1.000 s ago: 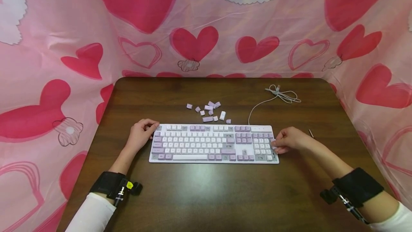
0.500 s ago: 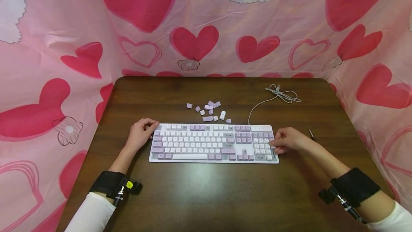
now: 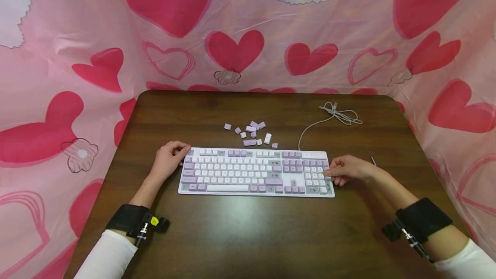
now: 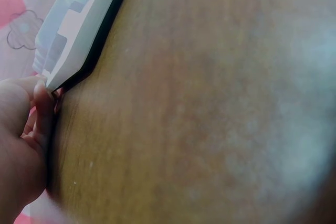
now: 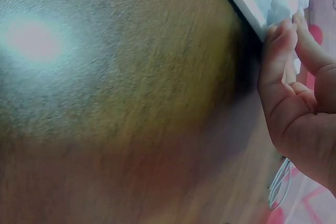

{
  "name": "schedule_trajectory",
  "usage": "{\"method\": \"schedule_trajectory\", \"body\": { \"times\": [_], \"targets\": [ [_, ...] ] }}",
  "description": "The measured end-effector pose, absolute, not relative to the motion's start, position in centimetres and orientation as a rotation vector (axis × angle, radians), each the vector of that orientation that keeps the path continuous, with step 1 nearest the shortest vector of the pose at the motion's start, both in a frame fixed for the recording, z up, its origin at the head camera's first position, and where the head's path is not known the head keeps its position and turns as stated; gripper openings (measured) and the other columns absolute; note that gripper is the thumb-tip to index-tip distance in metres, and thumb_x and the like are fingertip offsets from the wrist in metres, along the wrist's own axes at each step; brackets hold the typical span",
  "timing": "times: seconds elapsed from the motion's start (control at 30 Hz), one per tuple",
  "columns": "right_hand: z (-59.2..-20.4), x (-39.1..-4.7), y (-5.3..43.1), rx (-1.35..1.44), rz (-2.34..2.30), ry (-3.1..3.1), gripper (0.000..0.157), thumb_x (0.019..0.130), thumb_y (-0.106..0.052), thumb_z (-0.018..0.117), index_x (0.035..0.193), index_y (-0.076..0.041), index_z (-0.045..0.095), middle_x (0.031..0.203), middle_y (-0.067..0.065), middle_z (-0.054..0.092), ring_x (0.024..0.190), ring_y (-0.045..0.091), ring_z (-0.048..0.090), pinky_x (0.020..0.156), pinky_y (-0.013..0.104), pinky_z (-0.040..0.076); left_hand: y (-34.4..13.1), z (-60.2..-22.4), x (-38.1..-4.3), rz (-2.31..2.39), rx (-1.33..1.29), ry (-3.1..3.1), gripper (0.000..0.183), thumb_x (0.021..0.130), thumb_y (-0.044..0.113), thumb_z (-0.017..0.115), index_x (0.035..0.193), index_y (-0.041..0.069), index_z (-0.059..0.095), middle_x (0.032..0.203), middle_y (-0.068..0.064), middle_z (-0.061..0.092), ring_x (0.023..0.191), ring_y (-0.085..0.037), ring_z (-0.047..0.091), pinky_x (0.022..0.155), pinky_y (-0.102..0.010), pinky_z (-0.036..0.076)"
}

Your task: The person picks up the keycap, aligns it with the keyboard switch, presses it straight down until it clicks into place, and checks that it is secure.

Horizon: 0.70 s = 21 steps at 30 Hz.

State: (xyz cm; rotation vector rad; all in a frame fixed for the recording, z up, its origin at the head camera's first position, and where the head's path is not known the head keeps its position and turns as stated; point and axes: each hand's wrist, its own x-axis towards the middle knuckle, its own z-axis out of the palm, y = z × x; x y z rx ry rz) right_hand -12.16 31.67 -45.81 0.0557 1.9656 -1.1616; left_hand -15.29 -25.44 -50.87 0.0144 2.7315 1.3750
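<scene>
A white and lavender keyboard [image 3: 236, 188] lies on the table, with grey gaps where keycaps are off. At its far left corner my left hand [image 3: 167, 158] grips the edge, index finger on top and thumb against the side; the left wrist view shows the fingertips right at that corner. My right hand [image 3: 346, 169] is over the right end of the number pad. Its thumb and fingertips pinch a lavender keycap [image 3: 328, 178], mostly hidden by the fingers, close over the pad's right column. Several loose lavender and white keycaps [image 3: 249, 143] lie behind the keyboard.
A bundled white cable [image 3: 342, 115] runs from the keyboard's back edge to the far right. A thin metal piece [image 3: 373, 161] lies beyond my right wrist. Pink heart-patterned cloth [image 3: 236, 51] hangs around the back and sides of the brown table [image 3: 240, 240].
My right hand has shifted slightly left, bringing the keycap in over the number pad's right column. The left hand stays on the keyboard's corner.
</scene>
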Motion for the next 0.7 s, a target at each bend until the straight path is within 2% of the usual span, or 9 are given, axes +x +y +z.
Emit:
{"method": "schedule_trajectory", "body": {
  "times": [0.5, 0.7],
  "targets": [
    [-45.40, -12.80, 31.58, 0.116, -1.205, 1.834, 0.017, 0.103, -0.011, 0.067, 0.090, -0.003, 0.060, 0.076, 0.002, 0.069, 0.068, 0.007, 0.067, 0.066, 0.023, 0.059, -25.37, -50.56, -15.38, 1.360, 0.025, 2.744, 0.027, 0.102, 0.023, 0.070, 0.117, 0.001, 0.073, 0.105, -0.016, 0.061, 0.070, -0.019, 0.059, 0.058, -0.021, 0.051],
    [-45.83, -12.69, 31.77, 0.101, -1.221, 1.828, 0.017, 0.103, -0.012, 0.067, 0.093, -0.001, 0.058, 0.076, 0.002, 0.067, 0.067, 0.007, 0.066, 0.065, 0.023, 0.059, -25.38, -50.76, -15.18, 1.355, 0.027, 2.748, 0.026, 0.102, 0.022, 0.070, 0.116, 0.001, 0.074, 0.103, -0.016, 0.061, 0.068, -0.019, 0.059, 0.058, -0.021, 0.051]
  ]
}}
